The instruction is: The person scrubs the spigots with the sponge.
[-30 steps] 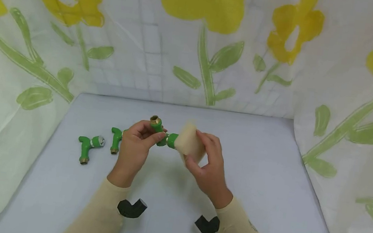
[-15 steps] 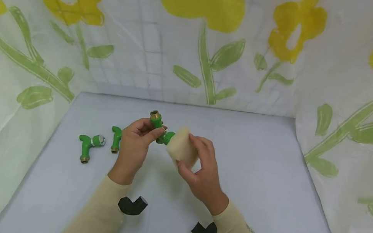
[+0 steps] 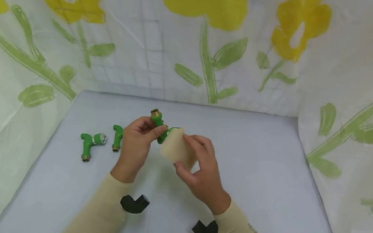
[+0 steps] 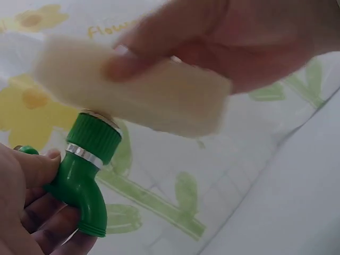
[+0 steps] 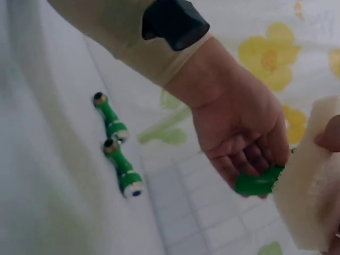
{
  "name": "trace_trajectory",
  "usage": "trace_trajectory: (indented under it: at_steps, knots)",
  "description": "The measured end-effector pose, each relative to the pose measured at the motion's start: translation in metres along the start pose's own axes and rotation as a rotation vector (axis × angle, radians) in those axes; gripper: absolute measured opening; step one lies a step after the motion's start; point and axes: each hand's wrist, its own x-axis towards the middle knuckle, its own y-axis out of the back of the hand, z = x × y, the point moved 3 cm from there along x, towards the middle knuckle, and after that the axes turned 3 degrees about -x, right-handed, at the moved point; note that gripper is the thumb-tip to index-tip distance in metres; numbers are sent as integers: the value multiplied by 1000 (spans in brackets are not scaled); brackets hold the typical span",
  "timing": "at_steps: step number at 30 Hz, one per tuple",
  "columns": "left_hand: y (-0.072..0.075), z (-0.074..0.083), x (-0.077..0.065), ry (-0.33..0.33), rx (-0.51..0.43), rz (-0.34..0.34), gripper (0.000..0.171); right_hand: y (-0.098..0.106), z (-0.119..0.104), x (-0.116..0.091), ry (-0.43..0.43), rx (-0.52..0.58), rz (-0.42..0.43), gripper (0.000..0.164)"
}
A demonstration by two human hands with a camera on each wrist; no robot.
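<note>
My left hand (image 3: 134, 147) holds a green tap (image 4: 82, 183) with a brass threaded end, pinched between thumb and fingers above the table. A ribbed green collar (image 4: 95, 135) on the tap points up in the left wrist view. My right hand (image 3: 207, 169) grips a cream sponge (image 3: 176, 148), thumb on one side and fingers on the other. The sponge lies against the collar's end and hides most of it in the head view. In the left wrist view the sponge and right hand are blurred.
Two more green taps lie on the white table (image 3: 256, 171) at left: one tap (image 3: 87, 145) farther out, another tap (image 3: 117, 138) partly hidden by my left hand. A white curtain (image 3: 127, 58) with painted yellow flowers hangs round the back and sides.
The sponge and my right hand have shifted left and slightly down, and the sponge has tilted over the collar. My left hand keeps its hold on the tap, moving only slightly.
</note>
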Motion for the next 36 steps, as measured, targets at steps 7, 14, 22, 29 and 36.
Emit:
trace_trajectory:
  at_steps: [7,14,22,29,36]
  knots:
    - [-1,-3,-3,43,59,-42,18,6,11,3,-140,26,64,66]
    - [-2,-9,-2,65,58,-24,18,1,6,-2,-57,41,-18,67]
    - [5,-10,-6,68,71,24,22,3,20,-5,-134,17,-46,67]
    - [0,-21,-9,87,63,8,21,4,11,5,-33,40,-110,68]
    - [9,-12,-7,78,70,43,24,2,15,-1,-68,9,-106,68]
